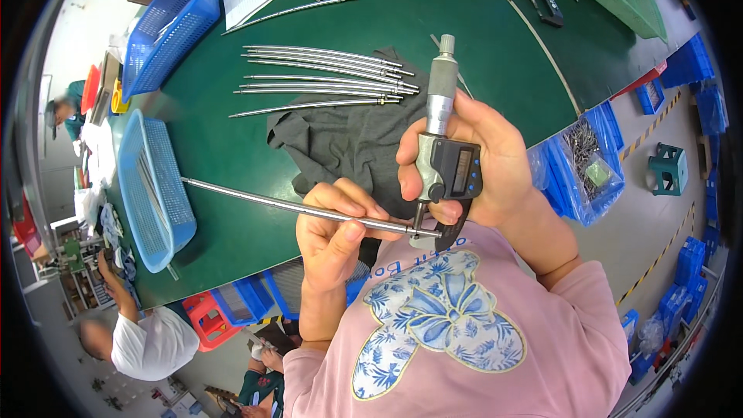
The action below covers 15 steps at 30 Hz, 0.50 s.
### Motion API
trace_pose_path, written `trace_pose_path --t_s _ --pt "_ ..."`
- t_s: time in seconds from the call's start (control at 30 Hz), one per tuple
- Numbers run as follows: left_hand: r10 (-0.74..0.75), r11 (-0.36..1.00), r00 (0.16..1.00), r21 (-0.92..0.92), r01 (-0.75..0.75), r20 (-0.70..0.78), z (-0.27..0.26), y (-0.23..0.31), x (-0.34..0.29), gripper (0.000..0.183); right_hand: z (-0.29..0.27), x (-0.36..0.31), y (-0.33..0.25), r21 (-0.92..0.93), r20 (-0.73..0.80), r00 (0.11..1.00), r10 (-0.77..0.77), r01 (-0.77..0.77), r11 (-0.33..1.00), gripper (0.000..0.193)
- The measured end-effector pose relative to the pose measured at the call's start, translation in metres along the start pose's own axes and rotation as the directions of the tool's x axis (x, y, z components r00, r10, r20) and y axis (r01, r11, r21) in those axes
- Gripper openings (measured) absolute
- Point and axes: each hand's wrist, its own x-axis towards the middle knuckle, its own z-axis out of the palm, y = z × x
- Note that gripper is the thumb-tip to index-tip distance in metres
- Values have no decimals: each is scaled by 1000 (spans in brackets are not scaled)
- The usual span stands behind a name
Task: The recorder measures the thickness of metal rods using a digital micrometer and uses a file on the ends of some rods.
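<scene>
Clamped between thumb and fingers of the left hand (337, 224), a long steel rod (294, 205) is held level above the near edge of the green table (480, 23), its right end set in the frame of a digital micrometer (443, 151). That micrometer is gripped upright in the closed right hand (484, 159), with the thumb laid on its body. Just behind the hands a grey cloth (340, 139) is spread, and a row of similar rods (325, 77) is laid on and beside it. Further left, two blue baskets (159, 178) are placed.
</scene>
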Motion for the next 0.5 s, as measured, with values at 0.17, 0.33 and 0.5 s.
trace_pose_path --t_s 0.17,0.33,0.5 --pt "-11 1000 1000 6 11 0 -1 0 0 15 2 0 0 -37 -11 1000 -9 9 999 64" --pt "-11 1000 1000 25 11 -8 0 0 0 15 -1 1 1 -69 -2 1000 -25 25 997 65" --pt "-23 1000 1000 16 23 5 -3 0 0 15 4 -1 0 -74 -76 997 -4 -2 997 66"
